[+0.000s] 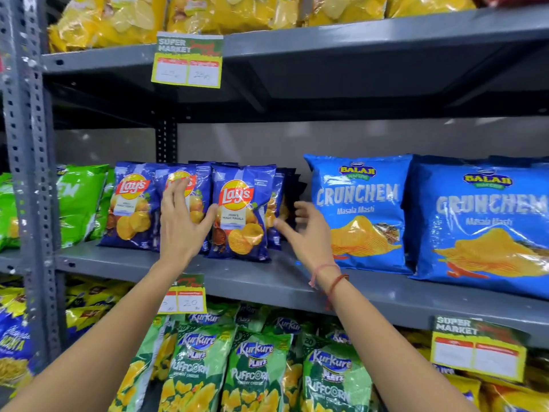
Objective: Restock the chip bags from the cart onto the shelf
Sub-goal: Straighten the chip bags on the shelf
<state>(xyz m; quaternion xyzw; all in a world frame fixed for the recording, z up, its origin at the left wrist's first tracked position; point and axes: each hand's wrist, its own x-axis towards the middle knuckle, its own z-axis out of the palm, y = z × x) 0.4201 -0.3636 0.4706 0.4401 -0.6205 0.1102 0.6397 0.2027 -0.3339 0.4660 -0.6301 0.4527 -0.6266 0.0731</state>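
Grey metal shelf (267, 281) fills the view, blue Lay's bags (240, 215) standing in a row mid-level. Left hand (181, 221) spread flat against them, thumb touching the front bag; right hand (306, 230) open, fingers loosely curled at the row's right end, holding nothing.

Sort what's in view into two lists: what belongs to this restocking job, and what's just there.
Job:
- blue Lay's bags
- middle shelf
- left hand, open against a bag
- right hand, open beside the row

Just there:
- Crunchem bags
- Kurkure bags
- yellow bags up top
- price tags
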